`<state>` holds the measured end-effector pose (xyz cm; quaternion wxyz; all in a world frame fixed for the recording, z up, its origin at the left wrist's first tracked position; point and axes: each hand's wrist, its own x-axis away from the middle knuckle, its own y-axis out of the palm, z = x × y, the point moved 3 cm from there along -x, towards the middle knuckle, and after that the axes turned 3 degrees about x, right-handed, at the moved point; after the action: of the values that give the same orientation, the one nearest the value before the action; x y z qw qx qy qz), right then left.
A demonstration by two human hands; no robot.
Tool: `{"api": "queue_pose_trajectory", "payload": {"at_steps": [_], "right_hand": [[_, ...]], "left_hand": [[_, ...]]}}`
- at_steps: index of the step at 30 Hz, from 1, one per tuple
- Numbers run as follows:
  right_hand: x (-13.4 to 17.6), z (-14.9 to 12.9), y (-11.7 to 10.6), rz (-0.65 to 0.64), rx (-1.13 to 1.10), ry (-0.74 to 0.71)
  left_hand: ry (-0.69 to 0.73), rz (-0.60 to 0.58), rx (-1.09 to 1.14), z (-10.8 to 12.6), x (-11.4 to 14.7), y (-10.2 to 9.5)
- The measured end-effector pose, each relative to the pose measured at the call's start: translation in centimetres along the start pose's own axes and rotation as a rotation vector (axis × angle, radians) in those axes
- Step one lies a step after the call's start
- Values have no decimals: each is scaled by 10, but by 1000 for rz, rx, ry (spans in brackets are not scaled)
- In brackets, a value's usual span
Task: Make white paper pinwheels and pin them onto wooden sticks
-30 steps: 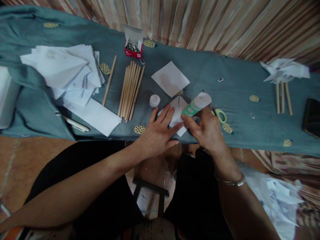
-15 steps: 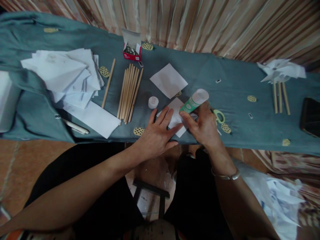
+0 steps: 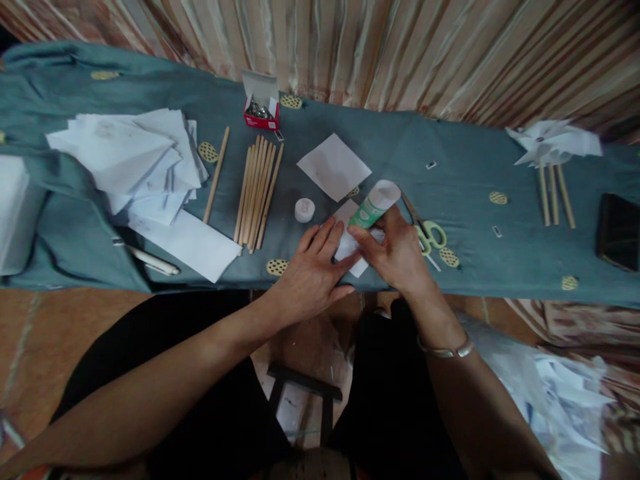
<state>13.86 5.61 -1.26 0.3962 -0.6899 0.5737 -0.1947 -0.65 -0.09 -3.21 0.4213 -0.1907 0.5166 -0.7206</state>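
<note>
My right hand [image 3: 393, 250] is wrapped round a green and white glue stick [image 3: 367, 212], tilted with its lower end at a small sheet of white paper [image 3: 345, 213]. Fingers spread and flat, my left hand [image 3: 316, 263] presses on the left side of that sheet and covers part of it. The glue stick's white cap [image 3: 305, 210] stands just beyond my left fingertips. Behind the hands lies a second square of white paper [image 3: 334, 167]. Green-handled scissors [image 3: 431, 237] rest beside my right hand, their blades partly hidden.
Several wooden sticks [image 3: 257, 193] lie left of the cap, with one stick [image 3: 217, 175] apart. Farther left is a paper pile [image 3: 133, 153] and a pen [image 3: 155, 261]. A red box of metal pieces [image 3: 261, 113] stands behind. Paper pinwheels [image 3: 555, 141] and a phone [image 3: 619, 230] are at right.
My right hand has moved the glue stick left across the paper, nearer my left hand. More of the scissors now shows. My left hand stays on the sheet.
</note>
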Motion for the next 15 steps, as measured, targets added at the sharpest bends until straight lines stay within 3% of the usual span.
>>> {"api": "queue_pose_trajectory", "payload": {"at_steps": [15], "right_hand": [[5, -3, -5, -52, 26, -50]], "left_hand": [[6, 1, -22, 0, 0, 0]]}}
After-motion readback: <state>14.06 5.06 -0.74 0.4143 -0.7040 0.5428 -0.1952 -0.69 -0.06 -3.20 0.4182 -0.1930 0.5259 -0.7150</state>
